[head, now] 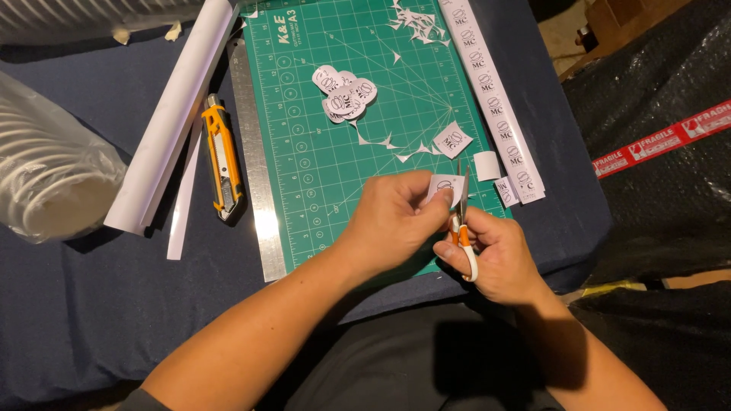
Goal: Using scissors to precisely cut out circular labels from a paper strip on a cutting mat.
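My left hand [392,217] pinches a small white paper label [444,186] above the near right part of a green cutting mat [320,160]. My right hand [495,255] grips small scissors [461,221] with orange and white handles, and their blades point up along the label's right edge. A pile of cut round labels [344,93] lies on the mat's middle. One square label [452,139] and thin paper offcuts [388,143] lie near it.
A steel ruler [255,160] runs along the mat's left edge, with an orange utility knife [222,156] and rolled white paper [177,110] beside it. Printed label strips [495,99] lie at the mat's right. Bagged white cups [49,171] sit far left. Black wrapped packages [662,175] stand right.
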